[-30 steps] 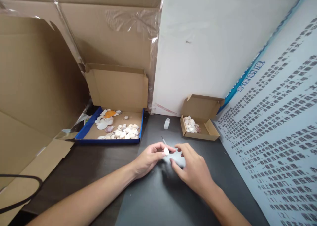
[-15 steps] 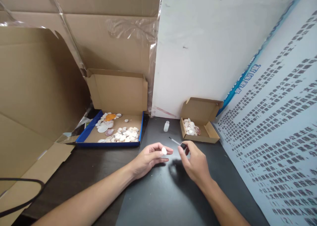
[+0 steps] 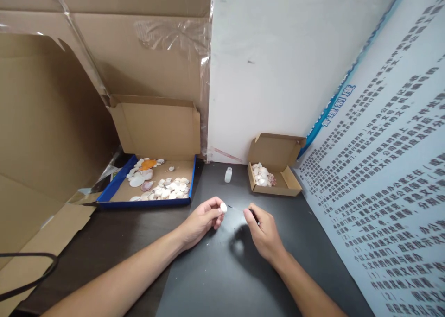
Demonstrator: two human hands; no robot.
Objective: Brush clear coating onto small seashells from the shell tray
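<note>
At the lower centre of the frame, above the dark counter [image 3: 208, 280], the left hand [image 3: 201, 222] and the right hand [image 3: 266, 233] face each other, apart. The white shell [image 3: 223, 207] sits at the tips of the left fingers, pinched between thumb and forefinger; the other fingers are curled. The right fingers grasp a slim brush [image 3: 238, 209] by its black cap [image 3: 256, 216], partly hidden. The brush's long axis runs nearly level across the picture, leftward and slightly upward from the right hand, its dark tip just beside the shell's right edge; contact cannot be confirmed.

Pose: the left forearm [image 3: 128, 273] slants up from the lower left, the right forearm [image 3: 306, 282] from the lower right; both hands are clear of the counter.

Beyond them, near the middle of the frame, a small bottle [image 3: 228, 174] stands upright. Right of it, a cardboard box [image 3: 278, 190] contains shells [image 3: 262, 174]; at centre left, a blue-sided box [image 3: 144, 204] contains others.
</note>
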